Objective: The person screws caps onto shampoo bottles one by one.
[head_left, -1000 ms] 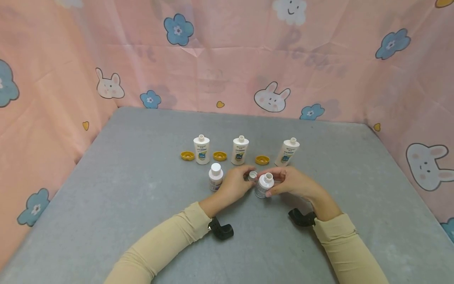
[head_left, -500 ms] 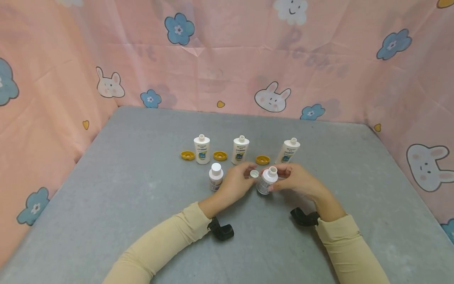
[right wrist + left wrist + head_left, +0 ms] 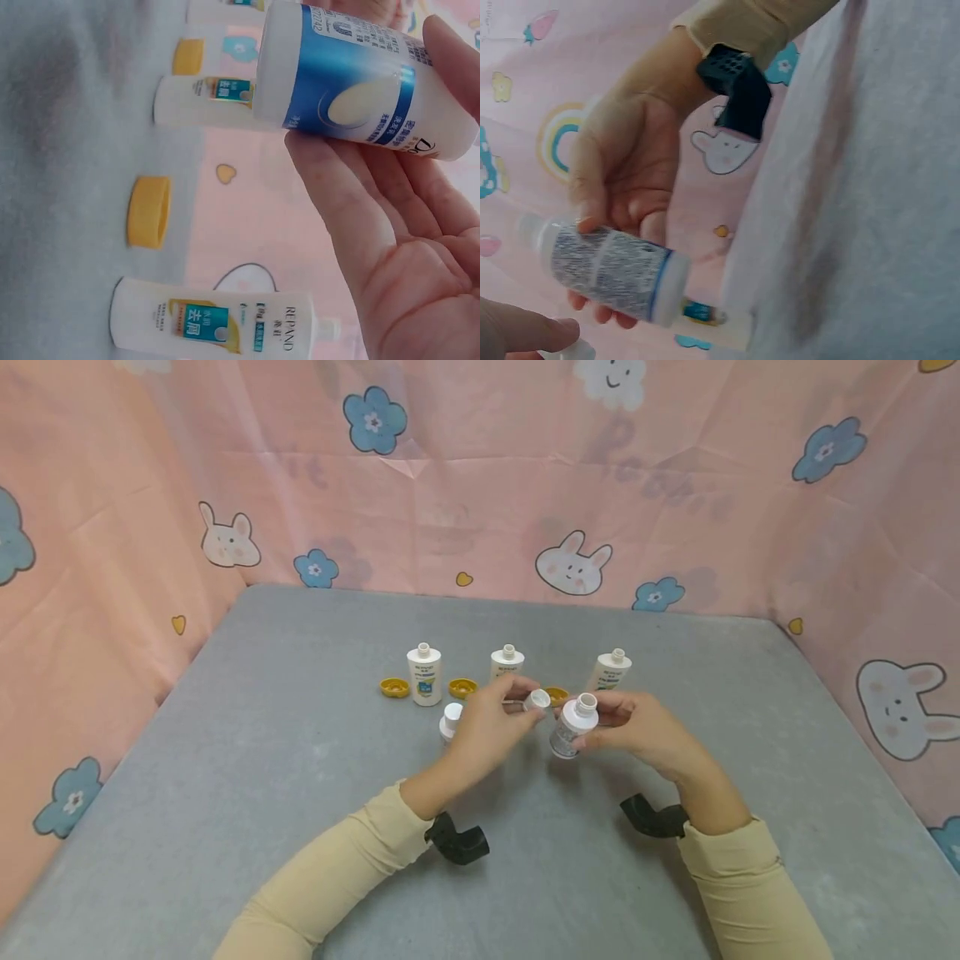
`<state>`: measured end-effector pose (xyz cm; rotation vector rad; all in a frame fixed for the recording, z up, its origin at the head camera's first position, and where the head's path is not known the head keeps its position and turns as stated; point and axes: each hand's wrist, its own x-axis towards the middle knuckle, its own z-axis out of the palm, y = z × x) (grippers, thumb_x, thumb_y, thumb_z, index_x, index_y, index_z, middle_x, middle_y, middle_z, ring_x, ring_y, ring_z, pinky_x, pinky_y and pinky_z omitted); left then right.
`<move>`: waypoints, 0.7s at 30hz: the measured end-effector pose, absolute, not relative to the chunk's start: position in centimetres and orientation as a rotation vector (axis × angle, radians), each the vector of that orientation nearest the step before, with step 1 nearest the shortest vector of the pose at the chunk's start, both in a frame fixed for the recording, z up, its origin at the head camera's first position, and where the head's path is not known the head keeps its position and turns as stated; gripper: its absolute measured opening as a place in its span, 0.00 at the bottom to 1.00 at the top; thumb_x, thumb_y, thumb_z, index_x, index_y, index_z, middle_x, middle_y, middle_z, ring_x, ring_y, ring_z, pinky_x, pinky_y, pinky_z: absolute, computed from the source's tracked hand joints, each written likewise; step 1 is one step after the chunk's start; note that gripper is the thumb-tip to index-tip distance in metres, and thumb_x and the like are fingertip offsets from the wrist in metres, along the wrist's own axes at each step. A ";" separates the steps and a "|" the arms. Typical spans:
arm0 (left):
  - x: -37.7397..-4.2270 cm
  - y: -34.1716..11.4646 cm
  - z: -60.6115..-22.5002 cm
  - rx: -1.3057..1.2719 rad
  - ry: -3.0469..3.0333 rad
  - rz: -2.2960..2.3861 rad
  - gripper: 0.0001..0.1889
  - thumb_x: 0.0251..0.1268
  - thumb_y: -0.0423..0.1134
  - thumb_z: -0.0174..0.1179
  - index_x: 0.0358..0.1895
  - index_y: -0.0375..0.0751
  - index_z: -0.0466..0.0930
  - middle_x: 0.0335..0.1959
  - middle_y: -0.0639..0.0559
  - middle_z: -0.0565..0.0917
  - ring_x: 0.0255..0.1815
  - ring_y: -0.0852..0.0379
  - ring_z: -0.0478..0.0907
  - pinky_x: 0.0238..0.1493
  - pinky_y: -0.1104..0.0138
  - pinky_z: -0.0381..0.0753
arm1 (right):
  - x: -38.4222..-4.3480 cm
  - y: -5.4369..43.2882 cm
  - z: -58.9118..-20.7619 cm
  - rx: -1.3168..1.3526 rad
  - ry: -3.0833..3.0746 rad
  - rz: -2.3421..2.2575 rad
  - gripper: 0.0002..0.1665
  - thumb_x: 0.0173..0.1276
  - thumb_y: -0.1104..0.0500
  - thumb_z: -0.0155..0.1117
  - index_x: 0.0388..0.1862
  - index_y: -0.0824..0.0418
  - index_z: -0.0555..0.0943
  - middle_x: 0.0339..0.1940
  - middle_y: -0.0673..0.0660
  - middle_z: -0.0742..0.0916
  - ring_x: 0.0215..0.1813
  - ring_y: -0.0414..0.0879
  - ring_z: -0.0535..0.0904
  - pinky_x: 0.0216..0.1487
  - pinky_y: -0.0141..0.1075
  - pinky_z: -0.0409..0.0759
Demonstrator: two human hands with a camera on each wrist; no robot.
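My left hand [image 3: 486, 720] pinches a small white screw cap [image 3: 537, 700] between thumb and fingers. In my right hand [image 3: 637, 731] is a small white bottle [image 3: 576, 725], tilted, its bare neck pointing up and to the right. The right wrist view shows this bottle's blue label [image 3: 345, 82], with fingers under it and the thumb on the far side. Cap and bottle neck are close together but apart. A capped white bottle [image 3: 452, 720] stands left of my left hand, which partly hides it. At the left wrist view's lower edge, my left thumb [image 3: 536, 330] presses the cap [image 3: 577, 351].
Behind the hands, three white flat bottles with open necks stand in a row: left [image 3: 425, 677], middle [image 3: 507, 662], right [image 3: 611, 670]. Beside them lie yellow ring-shaped caps [image 3: 394, 687], one partly hidden by my hands. A pink printed cloth [image 3: 480, 485] encloses the grey table [image 3: 315, 860].
Both hands have risen and moved away from me. The small bottle has come up and right with my right hand. My left hand has carried the cap upward and now covers more of the capped bottle.
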<state>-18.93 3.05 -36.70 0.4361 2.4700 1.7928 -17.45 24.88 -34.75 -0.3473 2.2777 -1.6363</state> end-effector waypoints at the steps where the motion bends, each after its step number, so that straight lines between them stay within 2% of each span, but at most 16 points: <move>1: -18.9 2.8 -36.4 0.449 2.468 1.817 0.15 0.62 0.32 0.68 0.52 0.38 0.82 0.52 0.44 0.86 0.53 0.50 0.85 0.52 0.67 0.85 | -17.4 24.8 -34.7 -0.344 2.286 -1.630 0.34 0.59 0.66 0.74 0.64 0.73 0.75 0.46 0.38 0.89 0.51 0.33 0.84 0.50 0.29 0.84; 5: -19.2 2.1 -35.6 0.492 2.406 1.865 0.16 0.63 0.34 0.68 0.54 0.39 0.82 0.52 0.47 0.86 0.54 0.52 0.85 0.54 0.69 0.84 | -17.4 24.7 -34.4 -0.340 2.318 -1.606 0.36 0.60 0.64 0.74 0.66 0.73 0.74 0.49 0.42 0.89 0.52 0.32 0.84 0.51 0.28 0.83; 11: -19.8 1.1 -35.2 0.564 2.305 1.845 0.18 0.63 0.37 0.68 0.56 0.44 0.84 0.55 0.51 0.86 0.55 0.54 0.83 0.56 0.69 0.84 | -17.2 24.5 -34.2 -0.299 2.386 -1.569 0.37 0.61 0.62 0.74 0.68 0.71 0.73 0.59 0.61 0.85 0.51 0.30 0.83 0.52 0.27 0.83; 16: -19.9 0.8 -35.0 0.579 2.294 1.844 0.18 0.63 0.38 0.69 0.56 0.43 0.83 0.56 0.51 0.85 0.57 0.54 0.83 0.57 0.67 0.83 | -17.2 24.2 -34.1 -0.231 2.392 -1.555 0.35 0.59 0.61 0.76 0.64 0.70 0.75 0.54 0.59 0.87 0.50 0.32 0.84 0.50 0.28 0.83; 21: -20.0 0.6 -34.8 0.515 2.228 1.890 0.15 0.61 0.37 0.71 0.49 0.40 0.83 0.50 0.48 0.86 0.52 0.56 0.84 0.53 0.67 0.85 | -16.9 23.8 -34.0 -0.238 2.385 -1.570 0.32 0.57 0.63 0.77 0.58 0.72 0.77 0.49 0.56 0.89 0.49 0.34 0.84 0.49 0.29 0.84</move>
